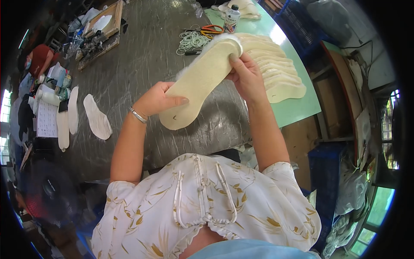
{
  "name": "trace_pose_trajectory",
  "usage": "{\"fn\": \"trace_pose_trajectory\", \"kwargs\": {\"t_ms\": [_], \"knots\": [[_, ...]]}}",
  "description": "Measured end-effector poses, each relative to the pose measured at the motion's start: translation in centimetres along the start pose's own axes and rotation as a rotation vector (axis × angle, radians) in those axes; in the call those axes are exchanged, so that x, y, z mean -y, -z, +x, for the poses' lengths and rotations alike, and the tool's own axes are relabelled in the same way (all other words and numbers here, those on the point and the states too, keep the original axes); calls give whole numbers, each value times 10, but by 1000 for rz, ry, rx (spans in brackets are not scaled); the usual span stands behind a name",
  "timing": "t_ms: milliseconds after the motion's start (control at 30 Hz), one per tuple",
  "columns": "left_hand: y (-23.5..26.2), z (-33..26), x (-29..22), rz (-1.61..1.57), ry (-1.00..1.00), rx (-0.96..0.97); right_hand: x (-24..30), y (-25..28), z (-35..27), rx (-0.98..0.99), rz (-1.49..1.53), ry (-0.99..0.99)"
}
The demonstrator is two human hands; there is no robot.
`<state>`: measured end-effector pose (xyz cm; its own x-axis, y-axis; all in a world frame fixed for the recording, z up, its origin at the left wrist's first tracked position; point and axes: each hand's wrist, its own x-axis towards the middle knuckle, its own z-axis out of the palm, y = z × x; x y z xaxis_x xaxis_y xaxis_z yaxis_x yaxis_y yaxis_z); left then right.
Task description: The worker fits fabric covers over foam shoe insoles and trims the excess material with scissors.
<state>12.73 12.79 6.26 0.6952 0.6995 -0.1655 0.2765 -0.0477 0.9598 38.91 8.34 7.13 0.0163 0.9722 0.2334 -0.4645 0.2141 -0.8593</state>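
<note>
A cream insole (199,82) with a fluffy white underside is stretched between my two hands above the dark table. My left hand (160,99) grips its near left edge, the thumb lying on the flat face close to a small dark mark. At the far right end, my right hand (246,73) pinches the insole between thumb and fingers, where the edge curls over and shows the fleece. Right beside that hand, a row of overlapping cream insoles (276,69) rests on a pale green board (308,103).
Beyond the insole lie pale rubber bands (192,42), orange-handled scissors (211,30) and a dark-capped bottle (231,19). Single insoles (97,117) and a written sheet (46,116) are at left. A fan (49,190) stands lower left. Another person (41,60) is at far left.
</note>
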Motion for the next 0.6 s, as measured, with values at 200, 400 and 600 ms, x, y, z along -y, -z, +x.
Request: {"fn": "trace_pose_trajectory", "kwargs": {"t_ms": [200,400,600], "knots": [[-28,-26,-6,50,118,-170,-17,32,-11,-55,-94,-50],[-20,-33,35,23,182,-28,-44,39,-42,-217,-247,-348],[-49,-44,90,984,-175,-360,-88,5,-77,-24,-1470,216]]}}
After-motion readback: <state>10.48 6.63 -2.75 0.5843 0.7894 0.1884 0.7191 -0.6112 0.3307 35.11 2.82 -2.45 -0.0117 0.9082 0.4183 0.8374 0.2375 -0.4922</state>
